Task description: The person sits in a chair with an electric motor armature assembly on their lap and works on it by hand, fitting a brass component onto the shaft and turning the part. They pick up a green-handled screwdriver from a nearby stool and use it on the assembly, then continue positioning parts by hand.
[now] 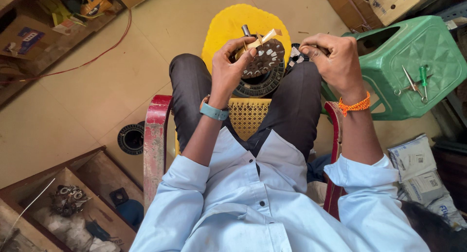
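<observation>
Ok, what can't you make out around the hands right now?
Head view only:
- Slotted round core: near side hidden behind left hand.
- Right hand: fingertips curl away, so whatever they pinch is hidden.
- Pale strip: lower end covered by left fingers.
- Tools on green stool: too small to identify.

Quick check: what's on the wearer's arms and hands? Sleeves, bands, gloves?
Both hands bare, no gloves. Left hand: teal wristband. Right hand: orange braided thread at the wrist. Both arms wear light blue shirt sleeves rolled up near the elbows.
</observation>
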### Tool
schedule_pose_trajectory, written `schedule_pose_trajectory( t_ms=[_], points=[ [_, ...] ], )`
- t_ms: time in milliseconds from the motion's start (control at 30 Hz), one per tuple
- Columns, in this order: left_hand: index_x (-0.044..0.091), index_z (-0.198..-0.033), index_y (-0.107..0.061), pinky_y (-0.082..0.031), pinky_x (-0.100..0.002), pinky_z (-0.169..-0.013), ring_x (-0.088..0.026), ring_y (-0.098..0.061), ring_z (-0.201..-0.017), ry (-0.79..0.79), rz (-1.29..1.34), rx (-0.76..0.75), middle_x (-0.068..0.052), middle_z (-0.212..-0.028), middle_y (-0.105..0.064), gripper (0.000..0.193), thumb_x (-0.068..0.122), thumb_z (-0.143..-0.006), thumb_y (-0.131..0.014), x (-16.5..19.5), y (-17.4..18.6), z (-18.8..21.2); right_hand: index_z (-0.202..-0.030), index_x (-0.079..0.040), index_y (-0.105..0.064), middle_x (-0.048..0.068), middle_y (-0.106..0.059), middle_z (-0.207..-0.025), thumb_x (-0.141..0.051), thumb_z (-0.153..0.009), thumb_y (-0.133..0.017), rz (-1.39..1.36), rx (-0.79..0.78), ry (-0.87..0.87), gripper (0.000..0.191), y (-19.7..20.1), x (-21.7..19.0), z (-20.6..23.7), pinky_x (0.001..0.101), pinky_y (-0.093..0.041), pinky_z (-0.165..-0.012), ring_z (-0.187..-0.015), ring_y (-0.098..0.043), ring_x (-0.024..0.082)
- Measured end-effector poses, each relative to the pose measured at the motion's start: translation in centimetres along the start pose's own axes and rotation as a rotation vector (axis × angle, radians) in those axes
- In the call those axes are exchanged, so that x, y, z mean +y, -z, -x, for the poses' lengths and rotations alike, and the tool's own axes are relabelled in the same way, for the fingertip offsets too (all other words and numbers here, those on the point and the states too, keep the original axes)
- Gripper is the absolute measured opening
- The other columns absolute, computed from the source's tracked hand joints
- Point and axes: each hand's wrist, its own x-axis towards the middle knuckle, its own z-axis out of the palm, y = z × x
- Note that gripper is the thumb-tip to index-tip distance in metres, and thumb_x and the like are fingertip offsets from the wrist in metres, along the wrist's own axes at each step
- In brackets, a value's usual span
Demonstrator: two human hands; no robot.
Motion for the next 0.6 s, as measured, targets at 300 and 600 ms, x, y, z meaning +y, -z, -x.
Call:
schedule_pose_trajectory(
  t_ms=[300, 600],
  points=[
    [0.003, -0.119, -0.074, -0.055, -0.025, -0.081, -0.008, -0.067, -0.088, 0.051, -0.067, -0.1, -0.003, -0.1, -0.075, 0.031, 0.017, -0.092, -0.077, 0.6, 0.9, -1.0, -0.105, 0.002, -0.076, 0.008, -0.075, -0.089, -0.003, -0.102, -0.074, -0.022, 0.013, 0.027, 0.007, 0.0, -0.7, -0.8, 0.0244, -0.049, -0.069, -0.078, -0.066, 0.007],
    [0.003, -0.118, -0.074, -0.055, -0.028, -0.092, -0.014, -0.07, -0.1, -0.048, -0.096, -0.022, -0.006, -0.11, -0.075, 0.028, 0.017, -0.094, -0.075, 0.2, 0.2, -0.4, -0.102, 0.002, -0.075, 0.008, -0.07, -0.083, -0.007, -0.103, -0.078, 0.186, -0.067, 0.227, 0.009, 0.9, -1.4, -5.6, 0.0272, -0.044, -0.063, -0.069, -0.059, 0.009]
  ],
)
